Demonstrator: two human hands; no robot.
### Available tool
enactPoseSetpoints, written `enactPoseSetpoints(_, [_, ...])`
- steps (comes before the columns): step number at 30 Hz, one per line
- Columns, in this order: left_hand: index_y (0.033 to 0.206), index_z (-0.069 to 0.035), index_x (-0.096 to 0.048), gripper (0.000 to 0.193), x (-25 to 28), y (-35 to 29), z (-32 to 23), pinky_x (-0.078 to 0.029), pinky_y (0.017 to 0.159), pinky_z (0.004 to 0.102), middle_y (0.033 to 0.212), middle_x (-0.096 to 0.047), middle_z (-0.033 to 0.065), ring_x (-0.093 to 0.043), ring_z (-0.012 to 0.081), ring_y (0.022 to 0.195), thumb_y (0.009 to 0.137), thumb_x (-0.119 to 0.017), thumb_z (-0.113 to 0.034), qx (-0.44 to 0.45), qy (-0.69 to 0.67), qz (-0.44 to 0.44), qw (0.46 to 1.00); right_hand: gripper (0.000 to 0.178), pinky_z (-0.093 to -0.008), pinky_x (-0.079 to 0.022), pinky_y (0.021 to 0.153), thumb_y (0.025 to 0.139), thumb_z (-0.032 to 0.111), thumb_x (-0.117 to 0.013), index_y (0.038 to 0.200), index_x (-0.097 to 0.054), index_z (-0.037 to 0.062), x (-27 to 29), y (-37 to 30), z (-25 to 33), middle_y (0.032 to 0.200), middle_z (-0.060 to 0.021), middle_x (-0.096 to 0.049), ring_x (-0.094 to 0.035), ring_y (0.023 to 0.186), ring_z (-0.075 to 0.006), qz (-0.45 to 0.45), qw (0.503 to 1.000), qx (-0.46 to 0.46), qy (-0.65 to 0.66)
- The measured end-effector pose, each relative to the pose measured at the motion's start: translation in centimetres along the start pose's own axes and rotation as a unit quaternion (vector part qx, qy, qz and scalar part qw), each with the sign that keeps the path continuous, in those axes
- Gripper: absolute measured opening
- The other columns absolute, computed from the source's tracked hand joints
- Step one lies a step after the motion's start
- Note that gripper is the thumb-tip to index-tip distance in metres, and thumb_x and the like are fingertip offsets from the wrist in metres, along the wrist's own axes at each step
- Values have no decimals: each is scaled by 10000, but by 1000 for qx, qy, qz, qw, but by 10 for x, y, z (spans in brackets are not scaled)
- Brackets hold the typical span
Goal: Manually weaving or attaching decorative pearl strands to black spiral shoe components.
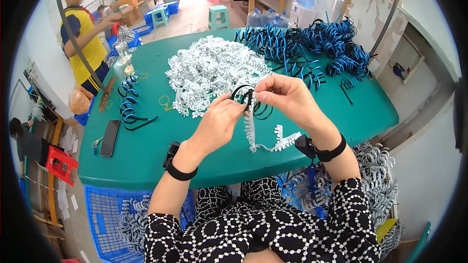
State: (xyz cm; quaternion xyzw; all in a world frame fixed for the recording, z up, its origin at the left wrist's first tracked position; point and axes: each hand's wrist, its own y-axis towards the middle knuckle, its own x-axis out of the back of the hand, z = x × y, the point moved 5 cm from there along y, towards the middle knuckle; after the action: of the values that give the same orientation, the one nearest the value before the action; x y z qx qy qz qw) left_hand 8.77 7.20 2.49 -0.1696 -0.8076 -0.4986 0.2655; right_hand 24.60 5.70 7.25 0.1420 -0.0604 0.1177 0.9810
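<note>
Above the middle of the green table (146, 158), my left hand (219, 122) is closed on a black coiled strip (241, 87), whose loops stand up between my two hands. Beside it, my right hand (288, 98) pinches the upper end of a white scalloped strip (249, 129) against the coil. That strip hangs down and trails to the right along the tabletop. My fingertips partly hide where the two strips meet. Just beyond my hands lies a big heap of white scalloped strips (214, 65).
Black-and-blue coiled strips (336, 44) are piled at the back right, and one such coil (129, 102) lies on the left near a phone (110, 138). Blue crates (105, 224) of strips stand below the table's near edge. A person in yellow (85, 34) stands at the far left.
</note>
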Motion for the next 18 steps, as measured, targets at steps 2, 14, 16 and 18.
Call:
enactPoseSetpoints(2, [932,9,-582,148,1,2,-7,-379,966,444,845,-626,131,-601,293,838,802,-514,22,-11,-3,23,1000,111,-200,-461,658,831,60,-635,913,-624,-14,4,2,-6,808,-4,-623,-550,743,-39,1,999,14,-30])
enactPoseSetpoints(14, [961,-22,-587,146,-2,7,-10,-382,954,445,859,-619,101,-593,257,862,829,-525,-30,-55,10,46,997,97,-182,-407,582,816,49,-649,852,-564,20,12,-2,-16,746,38,-552,-478,663,-18,-10,1000,19,11])
enactPoseSetpoints(16, [962,-22,-587,147,-2,7,-10,-381,954,446,860,-619,101,-593,255,864,829,-528,-30,-56,10,46,997,99,-179,-405,582,815,51,-651,857,-566,22,12,-3,-17,748,40,-550,-474,663,-17,-11,1000,12,7])
enactPoseSetpoints(18, [963,-21,-587,147,-2,8,-12,-381,955,447,861,-620,100,-593,254,866,828,-531,-31,-58,10,45,997,108,-179,-402,583,813,59,-657,860,-566,22,13,-4,-17,745,44,-545,-469,662,-16,-21,999,27,-4])
